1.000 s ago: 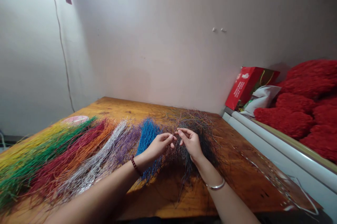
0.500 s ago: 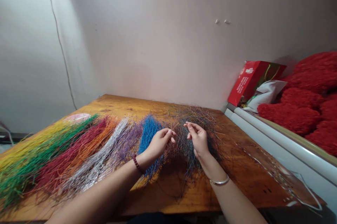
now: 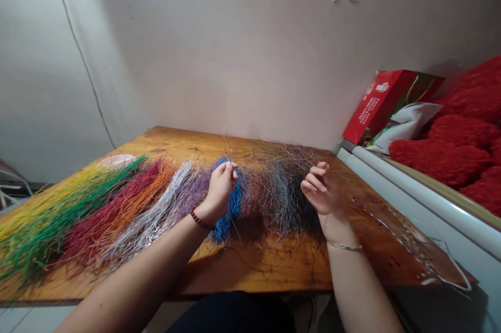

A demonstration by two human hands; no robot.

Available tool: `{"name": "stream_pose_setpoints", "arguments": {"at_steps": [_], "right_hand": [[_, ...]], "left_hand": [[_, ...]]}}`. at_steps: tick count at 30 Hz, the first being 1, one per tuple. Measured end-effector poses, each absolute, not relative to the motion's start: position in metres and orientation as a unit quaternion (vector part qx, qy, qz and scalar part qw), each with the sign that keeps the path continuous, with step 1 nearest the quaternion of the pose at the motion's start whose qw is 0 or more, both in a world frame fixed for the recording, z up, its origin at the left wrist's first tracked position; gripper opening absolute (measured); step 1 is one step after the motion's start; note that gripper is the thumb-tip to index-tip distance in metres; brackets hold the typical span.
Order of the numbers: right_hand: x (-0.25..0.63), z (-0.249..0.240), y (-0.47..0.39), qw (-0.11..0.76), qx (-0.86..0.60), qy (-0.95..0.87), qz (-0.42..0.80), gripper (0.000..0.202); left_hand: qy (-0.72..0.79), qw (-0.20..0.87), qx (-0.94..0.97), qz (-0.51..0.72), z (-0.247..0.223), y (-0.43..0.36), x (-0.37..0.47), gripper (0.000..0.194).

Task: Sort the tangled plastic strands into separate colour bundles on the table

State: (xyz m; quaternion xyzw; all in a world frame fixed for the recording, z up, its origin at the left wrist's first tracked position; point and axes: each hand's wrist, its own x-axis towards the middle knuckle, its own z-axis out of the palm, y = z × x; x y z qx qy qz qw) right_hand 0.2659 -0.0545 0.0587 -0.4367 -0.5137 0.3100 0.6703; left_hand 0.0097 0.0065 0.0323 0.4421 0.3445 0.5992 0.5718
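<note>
"Two hands [image 3: 319, 189], and how many bundles?"

"Seven coloured bundles [image 3: 105, 207], laid left to right: yellow, green, crimson, orange, silver, purple, blue. One mixed heap [image 3: 284, 200], grey to dark, is placed right of them; its sorts cannot be counted."

"Grip, left hand [image 3: 221, 181]?"

"Thumb and forefinger pinched closed; a few thin strands [image 3: 228, 147] are held upright above the blue bundle [image 3: 235, 200]."

"Right hand [image 3: 318, 187]?"

"Fingers loosely curled at the heap's right side; thumb blurred. How far it is opened, or whether a strand is held, cannot be told."

"Edges and room?"

"One wooden table [image 3: 219, 270]. Bare wood is shown along the near edge, at the far left corner, and between right hand and beaded string [image 3: 407, 244]. The right edge is bordered by white rolls [image 3: 422, 200]."
</note>
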Motion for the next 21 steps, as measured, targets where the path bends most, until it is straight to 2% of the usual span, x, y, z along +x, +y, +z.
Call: {"name": "stream_pose_setpoints", "arguments": {"at_steps": [5,7,9,12,14,17,21], "right_hand": [[0.234,0.039,-0.045,0.519,-0.451,-0.621,0.375,0.040],[0.220,0.023,-0.034,0.497,-0.481,-0.627,0.359,0.040],[0.211,0.007,-0.024,0.486,-0.531,-0.634,0.285,0.038],[0.207,-0.011,-0.019,0.418,-0.601,-0.678,0.064,0.028],[0.207,-0.014,-0.019,0.366,-0.615,-0.697,-0.048,0.031],[0.208,-0.012,-0.022,0.342,-0.613,-0.706,-0.090,0.036],[0.206,-0.007,-0.025,0.405,-0.627,-0.657,-0.105,0.020]], "left_hand": [[0.342,0.572,0.454,0.591,0.027,0.007,0.014,0.031],[0.343,0.571,0.460,0.587,0.025,0.007,0.016,0.031],[0.345,0.575,0.462,0.581,0.023,0.007,0.017,0.032],[0.342,0.593,0.471,0.556,0.022,0.006,0.019,0.035],[0.335,0.604,0.490,0.532,0.022,0.005,0.020,0.038],[0.326,0.616,0.526,0.488,0.023,0.001,0.021,0.040],[0.324,0.629,0.549,0.445,0.025,-0.004,0.022,0.041]]}}
